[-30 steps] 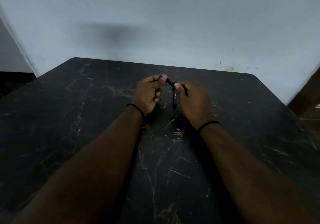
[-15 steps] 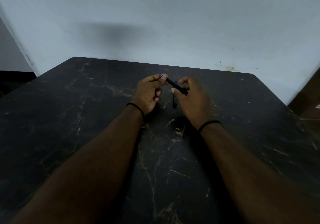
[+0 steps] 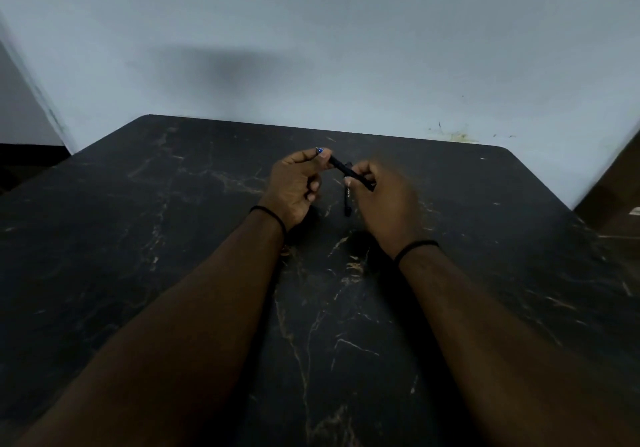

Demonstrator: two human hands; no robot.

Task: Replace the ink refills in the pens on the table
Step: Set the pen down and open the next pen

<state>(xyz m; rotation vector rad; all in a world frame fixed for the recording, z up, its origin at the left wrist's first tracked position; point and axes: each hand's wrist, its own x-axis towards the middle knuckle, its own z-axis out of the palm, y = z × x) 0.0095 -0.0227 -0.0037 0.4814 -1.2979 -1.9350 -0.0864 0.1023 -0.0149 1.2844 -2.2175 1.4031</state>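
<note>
Above the middle of the black marble-patterned table (image 3: pixel 173 238), in the head view, both hands hold one black pen (image 3: pixel 346 169) off the surface. The left hand (image 3: pixel 294 187) pinches the pen's blue-tipped end between thumb and forefinger, with its other fingers curled. The right hand (image 3: pixel 384 200) has fingers and thumb curled round the other end, though motion blur hides the exact grip. A second black pen (image 3: pixel 347 200) lies on the table just below and between the hands, partly hidden by the right one.

The likely step is twisting or pulling the held pen apart. If the parts give suddenly, a small piece or the refill could spring free and vanish against the dark tabletop. A slipping pinch would drop the pen onto the second one and set both rolling.
</note>
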